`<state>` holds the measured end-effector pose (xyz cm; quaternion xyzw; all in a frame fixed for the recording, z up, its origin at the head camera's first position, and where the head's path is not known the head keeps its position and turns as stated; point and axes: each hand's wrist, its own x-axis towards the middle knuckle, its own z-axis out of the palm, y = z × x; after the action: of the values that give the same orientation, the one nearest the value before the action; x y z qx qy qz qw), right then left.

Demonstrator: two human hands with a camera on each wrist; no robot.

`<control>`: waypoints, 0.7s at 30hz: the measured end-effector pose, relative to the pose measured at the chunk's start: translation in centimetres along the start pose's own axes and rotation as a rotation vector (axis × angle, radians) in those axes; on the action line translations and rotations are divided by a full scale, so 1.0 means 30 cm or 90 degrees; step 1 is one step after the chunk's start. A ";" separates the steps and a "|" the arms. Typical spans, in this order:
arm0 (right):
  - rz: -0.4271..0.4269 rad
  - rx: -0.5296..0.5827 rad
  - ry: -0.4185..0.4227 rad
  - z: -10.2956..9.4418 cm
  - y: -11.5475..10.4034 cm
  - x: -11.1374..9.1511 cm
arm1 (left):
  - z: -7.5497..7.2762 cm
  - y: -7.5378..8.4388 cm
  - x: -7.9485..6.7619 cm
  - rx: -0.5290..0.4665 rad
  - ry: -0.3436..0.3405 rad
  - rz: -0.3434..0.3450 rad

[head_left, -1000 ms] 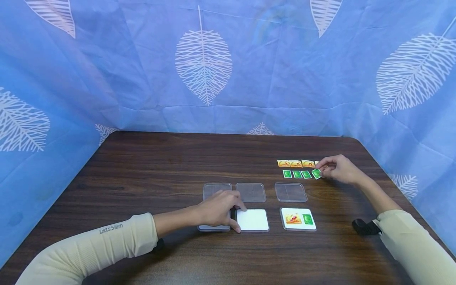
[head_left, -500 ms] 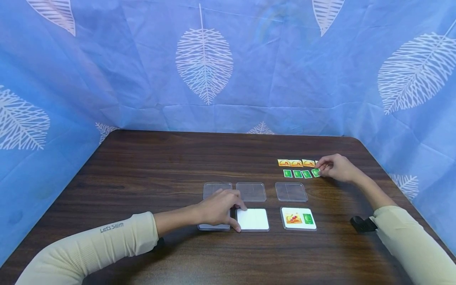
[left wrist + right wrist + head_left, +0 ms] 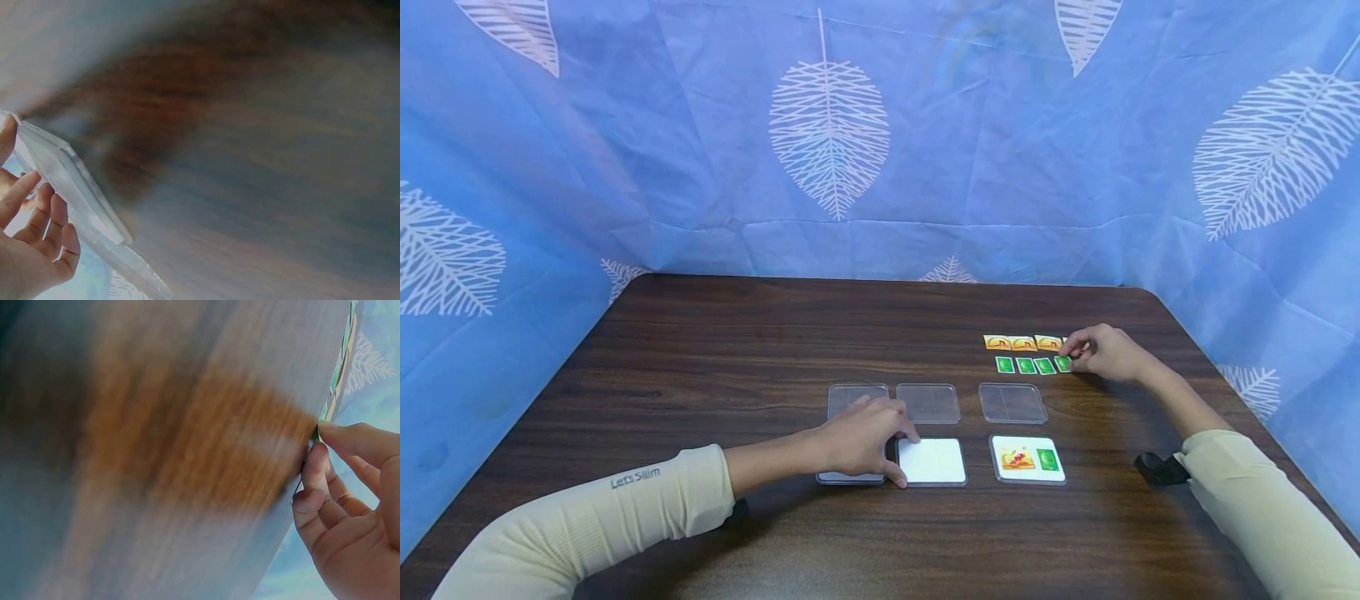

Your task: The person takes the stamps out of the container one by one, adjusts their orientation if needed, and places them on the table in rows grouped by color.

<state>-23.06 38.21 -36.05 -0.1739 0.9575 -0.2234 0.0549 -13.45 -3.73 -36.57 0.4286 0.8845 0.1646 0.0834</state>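
In the head view a white card (image 3: 932,462) lies in a shallow clear plastic case (image 3: 964,483). My left hand (image 3: 861,440) holds this case at its left end, thumb at the near edge and index finger at the far edge. The hand partly covers another case (image 3: 850,479) to the left. At the back right my right hand (image 3: 1108,354) pinches the right edge of a small green card (image 3: 1062,364), the last in a short row. In the right wrist view the thumb (image 3: 331,432) meets the card's green edge.
Orange cards (image 3: 1022,343) line up behind the green ones. Three clear lids (image 3: 928,403) (image 3: 1012,403) lie in the middle, one partly behind my left hand. A cased white card with orange and green pictures (image 3: 1028,460) lies at right. A blue leaf-patterned curtain (image 3: 925,183) surrounds the table (image 3: 737,333).
My right hand has shifted slightly left, and the green card at its fingertips has slid left and turned straighter in the row. The left hand stays in place.
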 end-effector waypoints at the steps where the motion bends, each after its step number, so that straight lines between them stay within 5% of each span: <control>1: -0.001 -0.002 0.001 0.000 0.000 0.000 | -0.002 0.001 0.001 0.005 -0.001 0.001; 15: -0.008 -0.015 0.012 0.005 -0.011 0.003 | -0.055 0.042 0.034 0.101 -0.060 0.008; 21: -0.007 -0.020 0.046 0.000 -0.011 -0.006 | -0.076 0.086 0.087 0.090 -0.024 0.031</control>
<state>-22.78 37.99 -35.89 -0.1717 0.9614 -0.2145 0.0164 -13.85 -0.68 -33.54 0.4579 0.8815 0.0953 0.0657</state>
